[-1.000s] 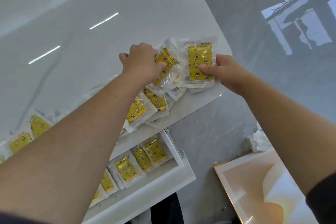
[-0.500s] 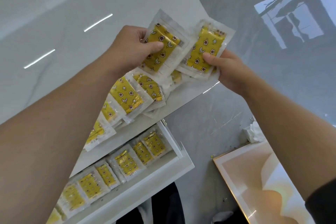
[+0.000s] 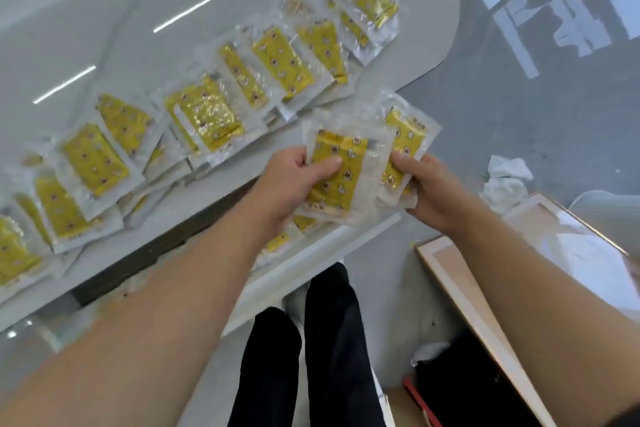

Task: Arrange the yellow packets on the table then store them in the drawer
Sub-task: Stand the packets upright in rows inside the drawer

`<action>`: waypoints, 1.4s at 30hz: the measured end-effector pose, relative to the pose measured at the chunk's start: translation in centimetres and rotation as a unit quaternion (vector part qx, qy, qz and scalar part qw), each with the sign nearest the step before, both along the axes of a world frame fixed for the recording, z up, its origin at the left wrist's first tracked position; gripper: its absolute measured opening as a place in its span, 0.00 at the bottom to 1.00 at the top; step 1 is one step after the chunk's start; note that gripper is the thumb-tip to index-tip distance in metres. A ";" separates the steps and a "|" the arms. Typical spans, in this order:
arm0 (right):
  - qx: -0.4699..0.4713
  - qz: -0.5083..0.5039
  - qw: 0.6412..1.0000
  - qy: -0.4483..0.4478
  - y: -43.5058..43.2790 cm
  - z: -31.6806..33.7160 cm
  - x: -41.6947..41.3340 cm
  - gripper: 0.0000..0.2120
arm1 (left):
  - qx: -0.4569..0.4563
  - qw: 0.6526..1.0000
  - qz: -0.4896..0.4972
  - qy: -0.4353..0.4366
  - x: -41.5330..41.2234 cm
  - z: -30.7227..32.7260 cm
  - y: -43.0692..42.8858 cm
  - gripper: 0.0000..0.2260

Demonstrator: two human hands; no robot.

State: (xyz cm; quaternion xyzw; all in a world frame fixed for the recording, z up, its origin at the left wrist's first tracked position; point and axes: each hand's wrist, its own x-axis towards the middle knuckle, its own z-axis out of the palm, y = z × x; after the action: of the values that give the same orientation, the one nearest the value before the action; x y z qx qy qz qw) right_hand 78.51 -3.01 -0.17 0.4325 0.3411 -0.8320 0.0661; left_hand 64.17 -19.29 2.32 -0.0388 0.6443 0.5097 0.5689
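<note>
1. Packets (image 3: 204, 114) with yellow fronts are laid in an overlapping row along the table (image 3: 104, 10), from its left end to its rounded right corner.
2. One front packet (image 3: 346, 187) is gripped by the left hand (image 3: 291, 180) just off the table's near edge, with the thumb pressed flat on the yellow face and the fingers curled behind.
3. A rear packet (image 3: 405, 139) is pinched by the right hand (image 3: 433, 194), further right off the same edge; whether more than one packet is held there cannot be told.
4. The hands are kept close together but apart, while the rear packet is tucked partly behind the front one.
5. The drawer (image 3: 329, 250) is seen pulled out under the table's near edge. A few stored packets (image 3: 277, 243) are visible inside it, mostly hidden by the left hand and forearm.
6. Crumpled paper (image 3: 507, 177) is seen on the floor (image 3: 519, 97) to the right of the table, and a flat board (image 3: 450, 274) lies nearer the person on that side.
7. Black trouser legs (image 3: 332, 340) are seen below the table's near edge.
</note>
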 end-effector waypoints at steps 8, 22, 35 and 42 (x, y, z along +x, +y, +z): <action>0.183 0.049 0.969 -0.162 -5.6 -4.1 1.2 0.11 | -0.170 0.980 0.106 0.005 6.2 -8.3 -9.6 0.03; 0.255 -0.008 0.956 -0.147 -2.7 -8.7 1.0 0.11 | -0.178 0.981 0.075 0.013 5.8 -17.7 -0.4 0.12; 0.190 0.152 0.958 -0.152 -5.4 -7.7 -1.1 0.07 | -0.243 0.958 0.142 0.059 5.3 -15.6 -9.3 0.04; 0.303 0.333 0.868 -0.207 -9.3 -10.9 -4.2 0.16 | -0.276 0.951 0.092 0.103 4.0 -16.7 -14.3 0.07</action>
State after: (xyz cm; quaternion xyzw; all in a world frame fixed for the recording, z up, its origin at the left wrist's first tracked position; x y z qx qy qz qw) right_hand 74.26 -12.28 -11.08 0.4545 0.6789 -0.5074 0.2741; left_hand 68.19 -33.56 -14.43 -0.2008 0.8085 0.3633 0.4171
